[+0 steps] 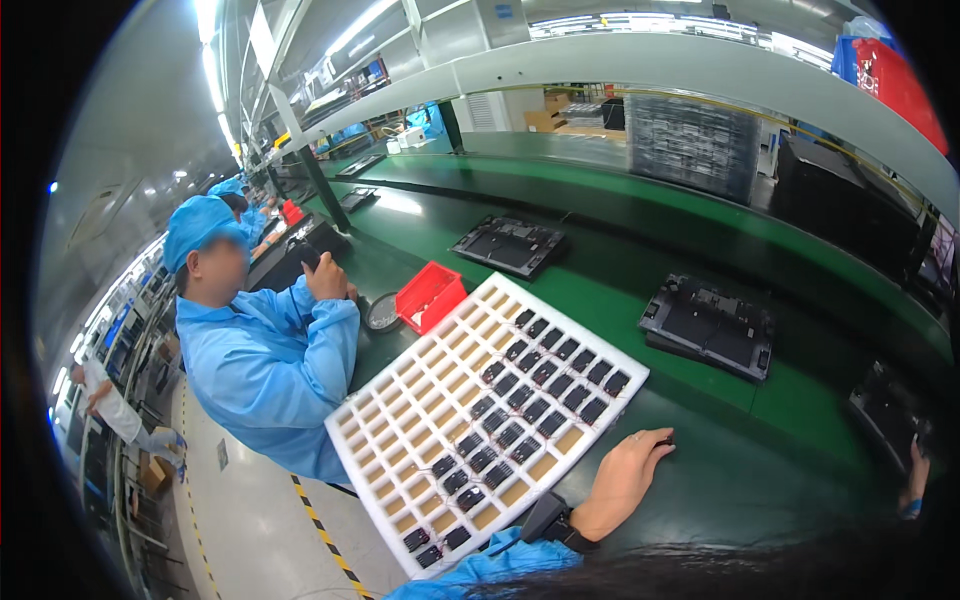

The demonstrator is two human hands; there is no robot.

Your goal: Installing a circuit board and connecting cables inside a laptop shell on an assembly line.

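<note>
My left hand [622, 484], with a ring and a dark wristband, is closed just right of a white foam tray [352, 424]. Its thumb and fingertips pinch a small dark part [667, 440], too little of which shows to name. Several small black modules [510, 434] with thin wires fill compartments on the tray's right and near sides; other compartments show a tan bottom. At the far right edge, my right hand [914, 474] is at the side of a flat black device panel [888, 405]. The dark rim hides most of this hand, and its grip is unclear.
Two more black device panels [708, 325] [508, 246] lie on the green workbench [600, 215]. A red bin [432, 297] and a round dish [382, 312] stand beyond the tray. At left sits a co-worker [270, 360] in blue. A metal beam [640, 62] crosses overhead.
</note>
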